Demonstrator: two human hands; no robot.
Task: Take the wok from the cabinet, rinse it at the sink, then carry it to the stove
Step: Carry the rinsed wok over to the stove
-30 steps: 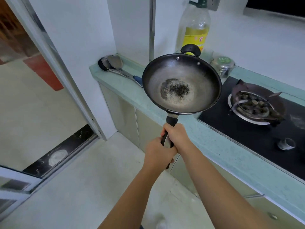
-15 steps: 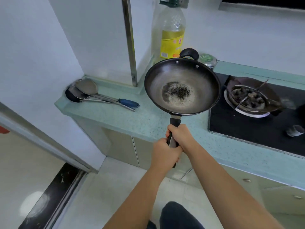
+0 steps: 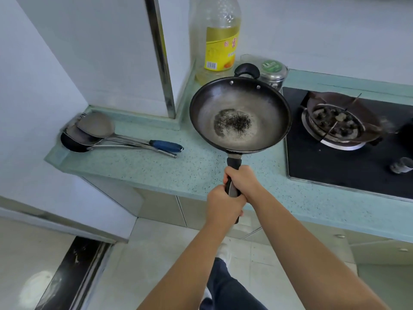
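I hold a dark metal wok by its long black handle, in the air above the green countertop, just left of the stove. Its worn centre has a patch of black specks, and a small loop handle sits on its far rim. My left hand grips the near end of the handle. My right hand grips the handle just ahead of it, closer to the pan. The black gas stove lies to the right, its burner bare.
A large oil bottle and a small lidded steel jar stand behind the wok. Ladles and a spatula with a blue handle lie on the counter's left end. A stove knob sits at the right. Cabinet doors are below the counter.
The view has swung from the doorway toward the counter and I have stepped closer. The wok has come over the countertop, nearer the stove. Both hands keep their grip.
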